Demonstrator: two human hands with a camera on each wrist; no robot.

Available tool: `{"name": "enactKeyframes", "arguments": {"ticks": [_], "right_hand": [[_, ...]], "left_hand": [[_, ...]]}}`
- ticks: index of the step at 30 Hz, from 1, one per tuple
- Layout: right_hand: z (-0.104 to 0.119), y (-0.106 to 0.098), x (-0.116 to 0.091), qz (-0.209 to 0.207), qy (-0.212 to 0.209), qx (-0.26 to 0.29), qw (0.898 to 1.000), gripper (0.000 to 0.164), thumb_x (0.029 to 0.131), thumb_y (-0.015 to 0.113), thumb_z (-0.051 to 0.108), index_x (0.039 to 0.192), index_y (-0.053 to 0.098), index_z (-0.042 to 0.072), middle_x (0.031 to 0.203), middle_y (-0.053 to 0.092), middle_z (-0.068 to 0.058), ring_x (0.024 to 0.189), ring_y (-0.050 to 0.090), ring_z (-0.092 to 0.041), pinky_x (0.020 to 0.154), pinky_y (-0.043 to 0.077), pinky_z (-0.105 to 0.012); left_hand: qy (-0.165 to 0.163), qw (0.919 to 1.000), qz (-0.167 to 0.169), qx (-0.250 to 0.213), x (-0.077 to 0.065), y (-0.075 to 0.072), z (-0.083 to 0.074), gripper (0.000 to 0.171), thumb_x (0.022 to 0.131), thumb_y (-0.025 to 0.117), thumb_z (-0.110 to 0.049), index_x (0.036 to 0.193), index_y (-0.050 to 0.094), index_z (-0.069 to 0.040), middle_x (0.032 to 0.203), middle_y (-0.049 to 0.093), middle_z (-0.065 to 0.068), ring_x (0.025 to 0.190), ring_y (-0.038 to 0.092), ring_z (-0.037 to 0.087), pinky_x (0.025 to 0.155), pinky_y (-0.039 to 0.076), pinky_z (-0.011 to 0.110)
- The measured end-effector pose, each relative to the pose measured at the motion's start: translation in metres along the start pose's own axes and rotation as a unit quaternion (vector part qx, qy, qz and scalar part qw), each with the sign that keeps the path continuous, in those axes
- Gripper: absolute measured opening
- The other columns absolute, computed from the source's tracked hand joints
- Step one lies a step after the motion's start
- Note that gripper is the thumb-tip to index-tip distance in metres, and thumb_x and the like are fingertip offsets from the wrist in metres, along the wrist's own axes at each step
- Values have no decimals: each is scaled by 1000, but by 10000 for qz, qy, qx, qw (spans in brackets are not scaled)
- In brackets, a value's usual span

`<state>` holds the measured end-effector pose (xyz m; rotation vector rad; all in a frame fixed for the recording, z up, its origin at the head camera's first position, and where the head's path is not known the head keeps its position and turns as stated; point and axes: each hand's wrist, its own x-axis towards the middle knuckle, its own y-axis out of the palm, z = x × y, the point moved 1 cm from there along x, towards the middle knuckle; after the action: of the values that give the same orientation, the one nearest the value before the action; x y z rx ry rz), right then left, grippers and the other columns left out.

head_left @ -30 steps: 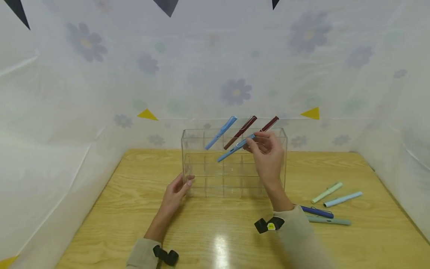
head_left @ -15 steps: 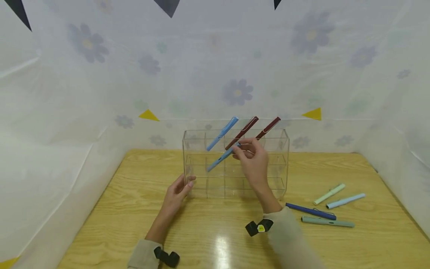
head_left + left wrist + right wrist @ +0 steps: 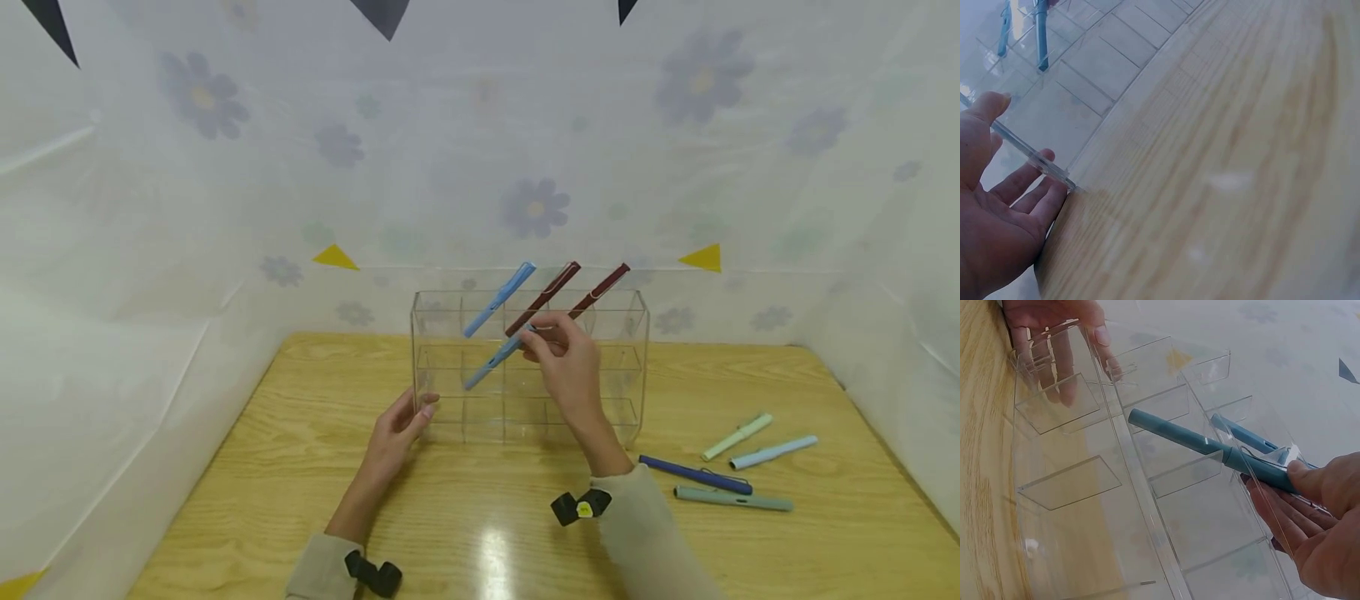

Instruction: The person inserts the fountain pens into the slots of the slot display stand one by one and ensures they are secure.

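Note:
A clear acrylic organizer (image 3: 483, 421) with rows of compartments stands on the table. My left hand (image 3: 397, 425) grips its left side, thumb in front and fingers around the edge, as the left wrist view (image 3: 1004, 219) shows. With thumb and fingers my right hand (image 3: 567, 362) pinches a blue fountain pen (image 3: 495, 361) near its capped, clipped end. The pen slants down to the left, its free end at the middle row, near the second compartment from the left. Leaning in the top row are a light blue pen (image 3: 498, 300) and two maroon pens (image 3: 551, 292), (image 3: 603, 287).
Several pens lie on the table right of the organizer: a pale green one (image 3: 737, 437), a pale blue one (image 3: 774, 452), a dark blue one (image 3: 693, 473) and a grey-green one (image 3: 733, 499). A flowered white curtain (image 3: 420, 167) hangs behind and at the sides.
My right hand has brought the blue pen leftward and down, from in front of the top row to the middle row. My left hand keeps its place on the organizer's side.

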<state>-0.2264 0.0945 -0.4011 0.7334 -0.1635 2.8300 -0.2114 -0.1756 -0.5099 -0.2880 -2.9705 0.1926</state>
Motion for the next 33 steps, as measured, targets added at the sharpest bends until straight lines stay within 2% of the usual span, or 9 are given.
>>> {"name": "enactKeyframes", "arguments": {"ticks": [6,10,16,17,22,24,26,29,33], "right_hand": [[0,-2,-1,-68,10,-315,9995,20,93,74,0,108,65,-10,94,75,-21,81,76,-35,67,60,-30],[1,-3,-2,-78,24,-550,9985,21,92,75,-2,109,64,-10,93,75,-20,79,76,-34,67,60,-28],[0,-4,-1,33,-3,-767,9971,21,93,75,1,110,65,-6,94,76,-19,79,76,-30,67,60,-32],[5,-3,-2,55,-2,-813,9967,21,93,74,0,110,64,-7,94,76,-20,79,76,-32,67,60,-32],[6,-9,-3,106,101,-721,9973,22,94,74,2,112,63,-5,98,75,-21,84,74,-36,70,59,-28],[2,-14,-4,126,117,-682,9975,22,94,74,4,112,64,-2,99,74,-18,84,75,-32,70,59,-26],[4,-20,-5,157,143,-667,9975,22,95,74,5,114,63,-1,101,73,-18,84,75,-25,72,60,-30],[9,-30,-7,259,152,-525,9982,24,96,73,5,116,62,-3,103,72,-19,83,73,-14,73,60,-35],[16,-45,-10,410,101,-333,9986,25,96,71,2,118,60,-6,104,71,-22,83,72,-8,75,60,-35]], "left_hand": [[34,10000,-7,-19,1,1,1,53,106,60,-17,155,44,-6,136,63,21,129,58,37,94,51,34],[119,9999,-13,-43,1,2,1,53,106,60,-16,155,44,-5,135,62,24,129,58,39,93,50,29],[139,9999,-37,-38,1,1,2,52,106,60,-17,154,45,-4,135,63,23,128,58,39,92,51,29],[116,9999,-47,-45,1,0,2,52,106,60,-17,154,45,-5,135,63,23,128,59,38,92,51,29],[12,10000,-67,-33,1,0,2,52,106,60,-18,154,46,-7,135,64,21,128,59,37,92,51,31],[-22,9999,-89,-40,0,-1,2,53,105,61,-19,155,46,-8,135,64,19,129,59,36,93,51,33],[-31,9999,-104,-37,0,-1,2,53,105,61,-19,154,46,-8,135,65,18,128,59,35,93,51,36],[-15,9999,-87,-58,0,-1,2,53,105,61,-18,155,46,-9,135,65,18,129,59,34,94,52,39],[-13,10000,-49,-73,1,-1,3,54,105,61,-19,156,44,-10,136,64,19,130,58,34,96,51,42]]}}
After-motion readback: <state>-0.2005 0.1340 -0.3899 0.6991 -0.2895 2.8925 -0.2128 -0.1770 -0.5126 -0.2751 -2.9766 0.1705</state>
